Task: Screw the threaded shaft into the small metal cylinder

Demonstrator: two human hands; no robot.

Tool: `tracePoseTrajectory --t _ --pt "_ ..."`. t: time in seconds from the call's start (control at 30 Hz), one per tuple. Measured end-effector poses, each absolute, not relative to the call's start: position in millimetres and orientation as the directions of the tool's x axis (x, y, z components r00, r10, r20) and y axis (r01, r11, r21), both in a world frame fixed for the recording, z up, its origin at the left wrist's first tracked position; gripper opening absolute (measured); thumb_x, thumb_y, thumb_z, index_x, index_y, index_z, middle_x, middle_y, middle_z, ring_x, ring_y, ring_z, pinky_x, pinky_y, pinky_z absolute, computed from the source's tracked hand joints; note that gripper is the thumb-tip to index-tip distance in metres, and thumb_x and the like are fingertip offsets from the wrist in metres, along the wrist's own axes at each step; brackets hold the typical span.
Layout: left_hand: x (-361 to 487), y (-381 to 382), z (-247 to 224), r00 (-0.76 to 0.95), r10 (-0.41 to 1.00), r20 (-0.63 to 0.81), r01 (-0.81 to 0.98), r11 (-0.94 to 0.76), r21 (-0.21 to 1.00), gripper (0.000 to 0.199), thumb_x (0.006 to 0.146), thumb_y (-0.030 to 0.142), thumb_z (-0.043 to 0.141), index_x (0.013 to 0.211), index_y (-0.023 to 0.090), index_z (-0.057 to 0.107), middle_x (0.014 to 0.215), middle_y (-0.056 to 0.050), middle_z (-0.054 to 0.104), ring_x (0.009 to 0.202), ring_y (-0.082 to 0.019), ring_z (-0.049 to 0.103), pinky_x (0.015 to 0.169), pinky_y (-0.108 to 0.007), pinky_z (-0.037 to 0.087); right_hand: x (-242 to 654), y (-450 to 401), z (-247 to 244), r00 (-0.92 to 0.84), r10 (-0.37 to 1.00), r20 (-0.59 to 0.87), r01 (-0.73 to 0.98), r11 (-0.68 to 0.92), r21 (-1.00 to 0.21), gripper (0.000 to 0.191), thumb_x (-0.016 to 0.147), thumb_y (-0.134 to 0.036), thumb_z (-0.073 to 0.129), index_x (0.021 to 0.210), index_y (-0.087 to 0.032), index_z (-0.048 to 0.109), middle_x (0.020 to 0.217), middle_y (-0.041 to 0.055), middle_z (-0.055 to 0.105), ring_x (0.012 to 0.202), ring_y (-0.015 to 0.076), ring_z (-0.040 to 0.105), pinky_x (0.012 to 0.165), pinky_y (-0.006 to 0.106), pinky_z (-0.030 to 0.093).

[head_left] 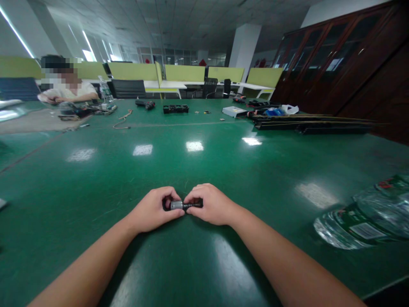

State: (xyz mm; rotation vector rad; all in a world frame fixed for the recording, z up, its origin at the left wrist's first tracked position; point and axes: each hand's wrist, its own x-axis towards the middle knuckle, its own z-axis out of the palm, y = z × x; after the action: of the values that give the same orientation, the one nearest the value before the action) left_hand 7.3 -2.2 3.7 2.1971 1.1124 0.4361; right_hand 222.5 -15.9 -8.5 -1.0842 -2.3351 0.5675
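Low over the green tabletop [179, 166], a small silver metal cylinder [177, 205] with a thin, dark, ribbed shaft [187, 206] lies level between my hands. My left hand [156, 209] is closed around the cylinder, its thumb along the near side and its fingers curled over the far side. On the shaft side, my right hand [211, 204] pinches the dark part between thumb and fingertips. The fingertips of both hands nearly meet. The fingers partly cover both ends, so the exact kind of part cannot be made out.
Large clear plastic bottles [367, 226] with green labels lie at the right. Across the table are a power drill [145, 104], a black block-like part [175, 109], a cable [123, 120], a silver box [234, 111] and long black strips [313, 123]. Another person [70, 87] sits at the far left.
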Motion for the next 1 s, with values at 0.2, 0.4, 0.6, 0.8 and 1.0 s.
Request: tracePoseTrajectory --t 0.2,0.4,0.6,0.8,1.0 --pt "6.5 -1.7 3.4 0.589 0.808 0.012 0.604 -0.45 0.658 0.022 0.077 0.036 0.07 0.083 0.017 0.062 0.07 0.003 0.057 0.065 -0.014 0.053 0.059 -0.023 0.038 223.8 -16.6 -7.1 -0.558 0.788 0.26 0.581 0.595 -0.556 0.015 0.074 -0.017 0.069 0.088 -0.019 0.072 0.075 0.0 0.066 0.072 0.0128 0.056 0.069 0.025 0.04" --pt "7.2 -2.0 4.6 0.584 0.812 0.013 0.607 -0.447 0.657 0.022 0.076 0.035 0.069 0.083 0.017 0.062 0.07 0.003 0.057 0.065 -0.014 0.053 0.059 -0.023 0.038 224.8 -16.8 -6.1 -0.556 0.794 0.246 0.582 0.583 -0.567 0.013 0.073 -0.019 0.071 0.086 -0.019 0.072 0.074 -0.0002 0.065 0.071 0.0125 0.056 0.067 0.024 0.039" --pt "7.8 -2.8 4.9 0.585 0.811 0.012 0.607 -0.448 0.657 0.02 0.076 0.034 0.069 0.084 0.017 0.062 0.07 0.002 0.057 0.065 -0.014 0.053 0.059 -0.023 0.038 224.9 -17.3 -5.6 -0.545 0.806 0.231 0.583 0.562 -0.586 0.013 0.072 -0.02 0.073 0.085 -0.018 0.072 0.073 -0.0005 0.064 0.069 0.012 0.056 0.067 0.024 0.04" --pt "7.8 -2.6 5.1 0.589 0.808 0.015 0.605 -0.453 0.655 0.02 0.076 0.034 0.069 0.084 0.017 0.061 0.071 0.002 0.057 0.065 -0.014 0.053 0.059 -0.023 0.038 224.3 -17.3 -5.2 -0.542 0.809 0.226 0.585 0.557 -0.589 0.012 0.073 -0.021 0.073 0.084 -0.018 0.072 0.073 -0.0004 0.065 0.069 0.0117 0.056 0.066 0.023 0.04" --pt "7.8 -3.1 5.5 0.586 0.81 0.011 0.605 -0.447 0.659 0.02 0.077 0.034 0.068 0.084 0.017 0.062 0.071 0.002 0.058 0.065 -0.014 0.053 0.059 -0.023 0.038 224.9 -17.1 -5.7 -0.542 0.808 0.229 0.581 0.558 -0.593 0.011 0.073 -0.02 0.072 0.084 -0.017 0.071 0.073 -0.0005 0.064 0.067 0.0109 0.055 0.064 0.022 0.04"
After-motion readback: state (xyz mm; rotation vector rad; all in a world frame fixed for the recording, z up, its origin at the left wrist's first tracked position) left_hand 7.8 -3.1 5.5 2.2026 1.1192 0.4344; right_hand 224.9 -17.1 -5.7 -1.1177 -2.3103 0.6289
